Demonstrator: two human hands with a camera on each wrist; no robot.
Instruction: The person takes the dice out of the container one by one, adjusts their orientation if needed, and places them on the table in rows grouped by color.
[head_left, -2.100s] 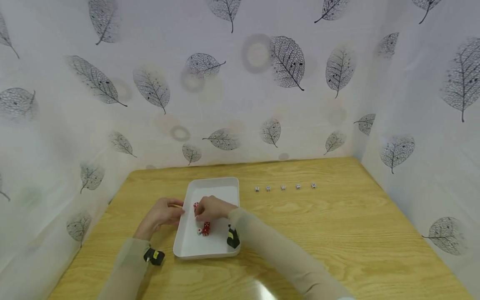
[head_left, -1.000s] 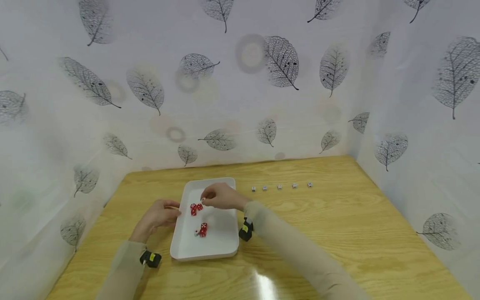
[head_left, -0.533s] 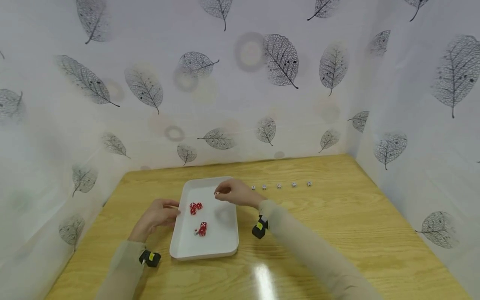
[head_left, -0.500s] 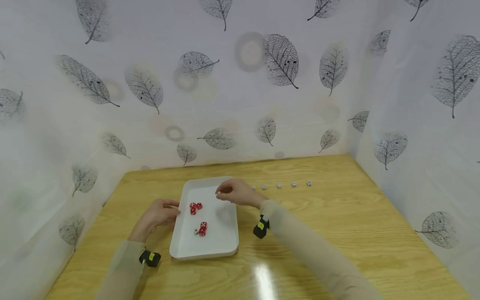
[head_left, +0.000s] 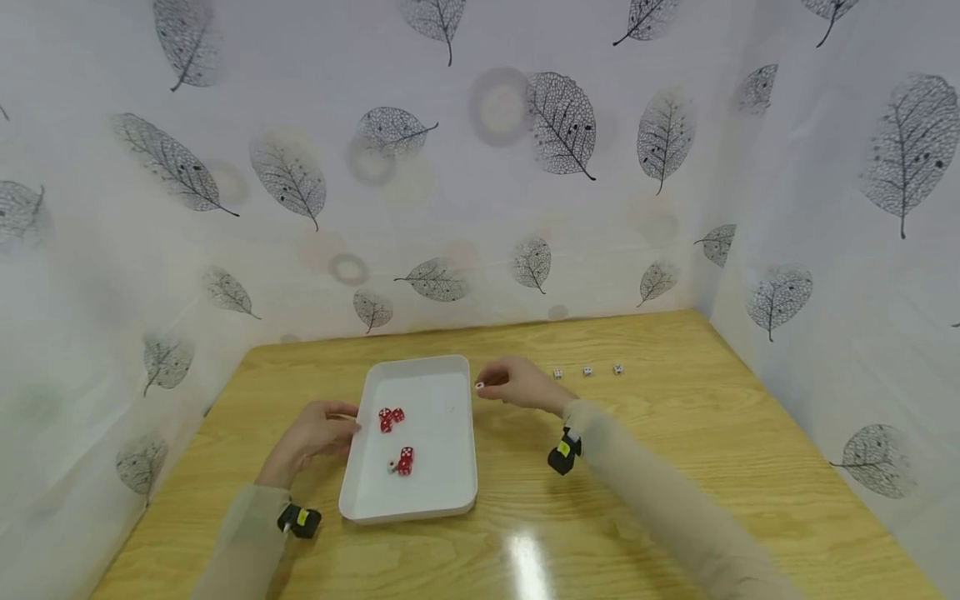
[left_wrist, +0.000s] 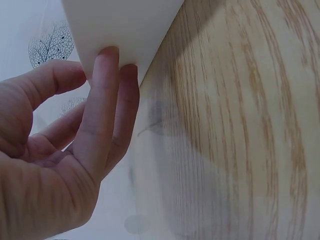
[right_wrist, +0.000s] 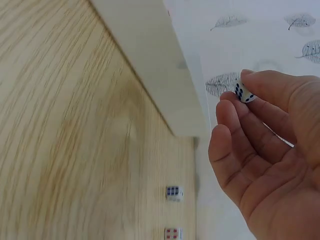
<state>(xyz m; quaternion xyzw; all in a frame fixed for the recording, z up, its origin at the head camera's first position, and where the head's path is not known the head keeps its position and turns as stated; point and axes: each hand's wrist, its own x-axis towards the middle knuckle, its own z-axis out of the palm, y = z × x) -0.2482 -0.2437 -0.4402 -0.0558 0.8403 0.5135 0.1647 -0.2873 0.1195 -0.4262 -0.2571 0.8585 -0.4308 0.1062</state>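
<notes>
A white rectangular tray (head_left: pixel 442 446) sits left of the table's middle. My left hand (head_left: pixel 318 435) is at its left side, and in the left wrist view its fingertips touch the tray's outer wall (left_wrist: pixel 120 25). Just past the right rim, my right hand (head_left: pixel 521 386) pinches a white die (right_wrist: pixel 243 93) with dark pips between thumb and fingers, above the tabletop. Inside the tray lie a cluster of three red dice (head_left: pixel 386 425), two more red dice (head_left: pixel 406 461) touching each other, and a white die (head_left: pixel 392 467) beside them.
Behind and right of my right hand, white dice stand in a row, with one die (head_left: pixel 587 371) between two others in the head view. The right wrist view shows a blue-pipped die (right_wrist: pixel 174 193). Leaf-print sheeting (head_left: pixel 450 208) encloses the wooden table (head_left: pixel 637 450).
My right hand reached into the tray, came up with a white die and moved right over the rim, now hiding part of the dice row. My left hand stayed at the tray.
</notes>
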